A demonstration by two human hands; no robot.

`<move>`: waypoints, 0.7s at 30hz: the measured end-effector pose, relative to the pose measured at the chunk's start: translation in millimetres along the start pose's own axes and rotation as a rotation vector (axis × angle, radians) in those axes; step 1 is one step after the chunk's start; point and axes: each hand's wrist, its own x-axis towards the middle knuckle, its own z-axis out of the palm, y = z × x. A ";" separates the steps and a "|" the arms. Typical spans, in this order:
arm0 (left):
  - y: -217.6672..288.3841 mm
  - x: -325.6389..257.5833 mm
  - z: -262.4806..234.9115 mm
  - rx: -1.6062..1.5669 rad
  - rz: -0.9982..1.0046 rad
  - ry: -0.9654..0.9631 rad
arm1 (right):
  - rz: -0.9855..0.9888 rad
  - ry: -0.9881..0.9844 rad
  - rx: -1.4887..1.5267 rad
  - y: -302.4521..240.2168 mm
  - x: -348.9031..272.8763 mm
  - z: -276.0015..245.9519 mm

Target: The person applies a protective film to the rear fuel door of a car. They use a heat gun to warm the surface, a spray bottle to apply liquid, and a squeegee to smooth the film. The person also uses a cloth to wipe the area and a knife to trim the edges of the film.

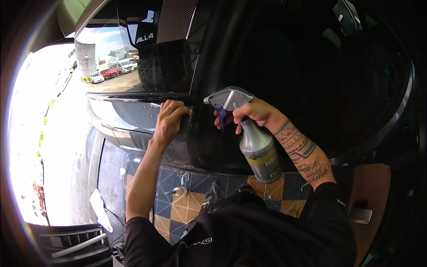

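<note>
In my right hand (254, 112) is a spray bottle (260, 153) with a grey trigger head and a grey body carrying a yellow-green band. My fingers wrap its neck and lie by the dark trigger; the nozzle points left. My left hand (170, 119) is closed in a pinch against the edge of a dark, glossy car panel (129, 113), just under the window glass (106, 58). Whatever its fingertips hold is hidden. Water drops dot the panel beside that hand.
A dark car opening (284, 62) lies to the right. At lower right is a brown panel (371, 196) with a metal handle. Blue and tan floor tiles (187, 207) bear a small white bottle (179, 191). A slatted black part (75, 242) sits at lower left.
</note>
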 end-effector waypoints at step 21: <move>-5.3 -18.1 -3.1 0.250 -0.162 0.150 | -0.218 -0.011 0.087 3.8 -8.2 -6.0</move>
